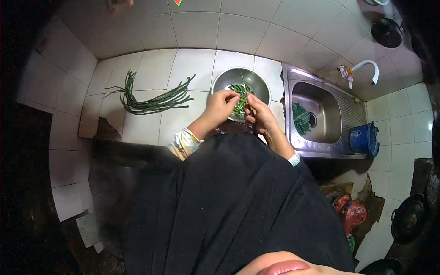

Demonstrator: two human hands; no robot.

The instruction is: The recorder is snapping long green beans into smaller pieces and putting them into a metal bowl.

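Observation:
A stainless steel bowl (220,77) stands on the tiled counter before me, with short cut pieces of green long beans (240,109) in it. Over its right part, my right hand (259,113) is curled around a small knife (243,81), whose thin blade points away from me. My left hand (220,105) is over the bowl's left part, thumb and fingers pinched close to the blade. Whether a piece of bean sits between those fingers is hidden. A bundle of whole long beans (154,104) lies on the counter to the left.
Right of the bowl is a steel sink (326,113) holding a green bundle (301,118) beside the drain. A white tap (367,63) juts from the wall above it. A blue bucket (362,139) stands on the sink's right front corner. The counter's front left edge has a broken tile (107,129).

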